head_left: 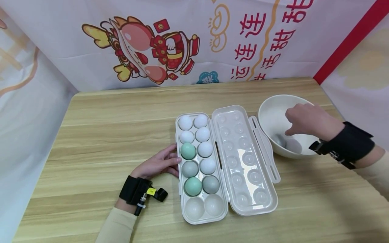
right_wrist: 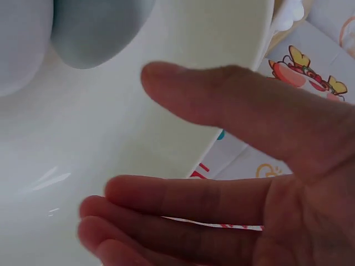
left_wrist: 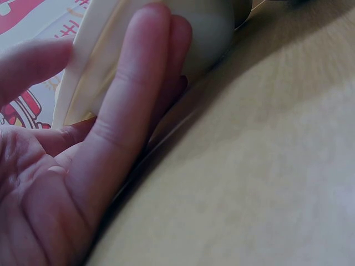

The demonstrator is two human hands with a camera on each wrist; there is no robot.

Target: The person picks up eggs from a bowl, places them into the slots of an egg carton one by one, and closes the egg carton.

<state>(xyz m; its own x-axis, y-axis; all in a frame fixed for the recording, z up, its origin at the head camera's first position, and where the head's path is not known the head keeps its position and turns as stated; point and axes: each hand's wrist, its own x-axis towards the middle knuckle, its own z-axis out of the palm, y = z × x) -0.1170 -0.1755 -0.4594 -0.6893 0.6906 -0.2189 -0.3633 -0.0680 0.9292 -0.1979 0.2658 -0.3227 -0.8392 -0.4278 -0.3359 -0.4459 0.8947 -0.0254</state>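
Left hand: fingers mostly straight, touching the left side of the egg carton; some fingertips hidden behind others in the left wrist view, palm cut off.
Right hand: over the bowl, thumb spread well apart from fingers, held nothing.
Egg carton: lay on the table, lid folded out to the right.
Carton eggs: ten; six white, two green, two greyish. Nearest two cups bare.
Handle strip: along the lid's right edge, just beside the bowl.
Bowl eggs: grey egg, pale egg beside it; both cut off in the right wrist view, pale one hard to make out from the head.
Bowl's right side: partly covered by right hand and black wristband.
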